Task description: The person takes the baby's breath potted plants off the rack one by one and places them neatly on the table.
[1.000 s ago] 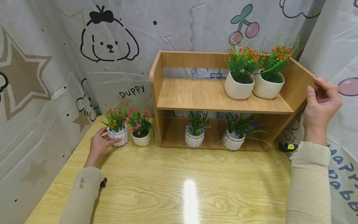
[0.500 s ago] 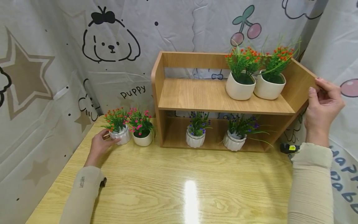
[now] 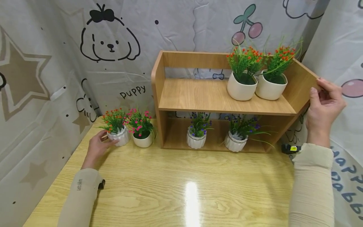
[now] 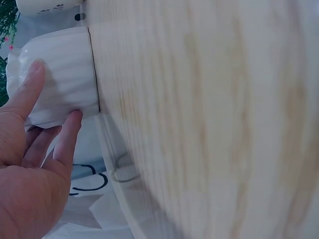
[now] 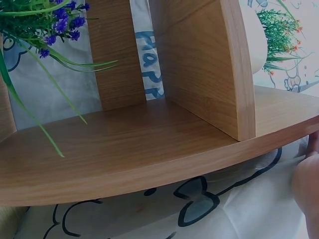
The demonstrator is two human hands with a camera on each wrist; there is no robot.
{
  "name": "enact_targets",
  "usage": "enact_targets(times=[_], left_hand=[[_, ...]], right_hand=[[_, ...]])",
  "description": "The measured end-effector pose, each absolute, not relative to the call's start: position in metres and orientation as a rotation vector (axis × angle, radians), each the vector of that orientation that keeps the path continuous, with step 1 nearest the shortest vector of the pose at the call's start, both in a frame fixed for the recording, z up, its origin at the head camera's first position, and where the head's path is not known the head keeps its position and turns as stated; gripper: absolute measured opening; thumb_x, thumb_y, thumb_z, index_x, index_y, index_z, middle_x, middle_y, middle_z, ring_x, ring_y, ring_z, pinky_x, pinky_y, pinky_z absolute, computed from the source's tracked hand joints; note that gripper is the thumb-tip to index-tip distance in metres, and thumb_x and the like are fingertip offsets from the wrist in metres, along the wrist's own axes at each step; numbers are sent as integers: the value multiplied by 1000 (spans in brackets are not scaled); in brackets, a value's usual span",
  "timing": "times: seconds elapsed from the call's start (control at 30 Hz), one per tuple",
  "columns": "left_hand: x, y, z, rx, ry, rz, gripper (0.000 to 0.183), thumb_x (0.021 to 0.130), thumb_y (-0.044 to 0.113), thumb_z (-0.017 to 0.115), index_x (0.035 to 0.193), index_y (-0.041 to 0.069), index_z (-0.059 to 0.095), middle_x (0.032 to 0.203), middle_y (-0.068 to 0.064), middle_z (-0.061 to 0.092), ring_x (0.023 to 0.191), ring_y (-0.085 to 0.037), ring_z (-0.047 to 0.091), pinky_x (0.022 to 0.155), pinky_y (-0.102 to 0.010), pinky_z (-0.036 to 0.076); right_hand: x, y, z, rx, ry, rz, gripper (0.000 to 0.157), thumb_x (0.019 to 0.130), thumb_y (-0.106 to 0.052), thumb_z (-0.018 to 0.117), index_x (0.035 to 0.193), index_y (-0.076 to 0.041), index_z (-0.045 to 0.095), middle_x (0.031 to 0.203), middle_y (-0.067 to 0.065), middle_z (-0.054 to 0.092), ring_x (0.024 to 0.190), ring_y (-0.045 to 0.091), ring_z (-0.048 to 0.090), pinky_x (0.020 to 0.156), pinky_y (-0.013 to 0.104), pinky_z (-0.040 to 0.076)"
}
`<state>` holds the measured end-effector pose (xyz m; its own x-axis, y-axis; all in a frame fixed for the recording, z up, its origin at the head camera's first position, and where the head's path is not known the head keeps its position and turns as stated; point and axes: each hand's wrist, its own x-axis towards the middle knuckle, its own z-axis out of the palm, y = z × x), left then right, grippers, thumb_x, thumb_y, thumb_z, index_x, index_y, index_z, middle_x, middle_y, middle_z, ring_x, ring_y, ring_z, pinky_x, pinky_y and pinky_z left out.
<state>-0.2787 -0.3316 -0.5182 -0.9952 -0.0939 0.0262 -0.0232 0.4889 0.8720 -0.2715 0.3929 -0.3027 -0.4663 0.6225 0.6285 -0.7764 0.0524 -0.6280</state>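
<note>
At the far left of the table (image 3: 141, 189), my left hand (image 3: 97, 147) holds a ribbed white pot (image 3: 120, 138), thumb along its near side and fingers at its left. That grip is as wide as the pot lets it be. The pot sits upright. Just to its right, a smooth pot (image 3: 143, 141) stands between it and the shelf (image 3: 195, 94), so it is in the way on that side; the two plants' leaves meet.

Away on the right, my right hand (image 3: 326, 108) pinches the front edge of the shelf's right side, thumb and fingers close together.

Orange flowers (image 3: 113, 119) fill the pot I hold, and pink flowers (image 3: 141, 121) fill its neighbour. On the upper board, toward the right, two cream pots (image 3: 242, 89) stand side by side with orange blooms and long grass blades. On the lower board, two more ribbed pots (image 3: 197, 141) hold purple flowers; they stand well apart, close to the near edge, and the right one's long blades reach out to the right.

The table is pale yellow grained wood, with a bright streak of light (image 3: 193, 201) across its near middle. A white curtain (image 3: 175, 28) printed with a puppy, stars and cherries hangs behind and down both sides. Beside my right cuff is a small black object (image 3: 289, 149) with a yellow mark.
</note>
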Motion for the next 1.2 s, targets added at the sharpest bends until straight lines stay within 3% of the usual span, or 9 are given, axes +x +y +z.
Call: enact_targets(times=[0.23,0.3,0.43,0.5,0.63,0.8,0.9,1.07,1.2], left_hand=[[-280,-335,-521,78,-2654,-1566,81,93,20,80,158,-2,36,159,-28,41,143,-47,46,99,-20,54],[-280,-335,-520,75,-2666,-1587,88,93,23,80,161,0,29,163,-28,34,145,-48,42,107,-28,52],[-275,-335,-509,116,-2659,-1640,109,92,31,82,167,8,7,172,-23,12,151,-51,29,118,-60,37],[-272,-335,-498,134,-2600,-1687,115,92,28,82,168,16,-4,174,-17,-1,154,-50,20,120,-64,32],[-264,-332,-464,94,-2410,-1733,120,90,15,82,166,30,-10,176,-1,-7,160,-37,8,126,-59,23],[-252,-305,-411,-5,-2282,-1596,116,88,14,84,166,38,2,174,9,7,161,-18,11,132,-47,15],[-250,-276,-385,-120,-2227,-1503,113,85,10,86,166,36,12,173,8,17,158,-15,19,131,-41,19],[-250,-218,-358,-399,-2151,-1406,114,78,-2,88,166,28,23,169,3,29,155,-23,29,127,-41,28],[-248,-175,-344,-607,-2125,-1229,113,72,2,93,164,22,31,166,2,36,151,-22,36,124,-39,33]], right_hand=[[-274,393,-303,173,-1227,1652,25,88,21,61,108,13,73,115,16,64,116,27,63,108,31,49],[-274,393,-302,177,-1222,1657,25,88,21,61,108,13,73,115,16,64,116,27,63,108,32,49],[-274,392,-301,179,-1229,1654,24,89,20,62,109,13,73,116,15,63,117,27,62,109,32,49],[-274,391,-301,176,-1228,1654,24,89,20,62,109,12,73,116,16,63,118,27,62,110,32,48],[-274,392,-301,175,-1216,1663,24,88,21,62,108,13,73,115,16,63,118,28,62,110,33,48],[-274,394,-301,187,-1185,1683,24,87,23,61,107,15,72,114,17,64,116,28,63,109,33,49],[-273,395,-300,184,-1208,1663,24,87,22,62,107,14,73,115,16,64,115,27,63,107,32,49],[-271,395,-300,174,-1237,1635,24,88,20,62,108,12,74,116,15,64,114,26,63,106,31,50],[-272,394,-301,198,-1198,1679,24,87,23,62,107,15,72,115,17,64,116,28,63,108,32,50]])
